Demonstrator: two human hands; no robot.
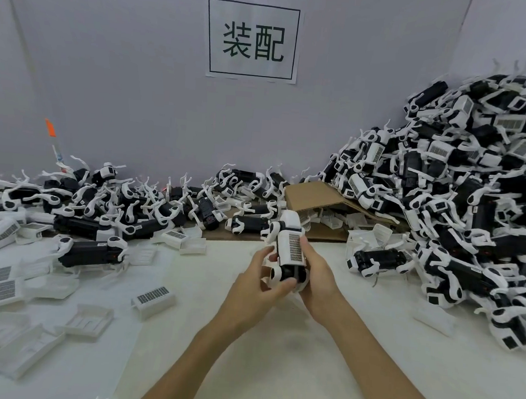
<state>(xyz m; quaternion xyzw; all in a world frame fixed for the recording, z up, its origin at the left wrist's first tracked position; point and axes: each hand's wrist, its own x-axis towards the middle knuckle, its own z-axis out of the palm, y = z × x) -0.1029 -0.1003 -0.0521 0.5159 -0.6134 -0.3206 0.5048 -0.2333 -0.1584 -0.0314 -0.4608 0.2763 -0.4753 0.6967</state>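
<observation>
**A:** Centre of the frame, both hands are on one toy dog (289, 247), black body and white legs, held up over the table (274, 364).

**B:** How's the grip?

**A:** The left hand (256, 282) curls round the near end, thumb pressed across the black part by the white leg joints. The right hand (317, 277) wraps the other side, thumb lying against the white back panel with the dark grid.

**B:** So both sets of fingers (265, 252) are clamped on it, none loose.

**A:** Right. The toy points away, its white end toward the wall.

**B:** And around it?

**A:** A tall heap (464, 190) of the same toys fills the right of the frame. A lower spread (97, 208) runs along the left. Loose white panels (153, 297) lie at lower left, a sheet of cardboard (310, 195) sits behind the toy, and a paper sign (252, 41) hangs top centre.
</observation>
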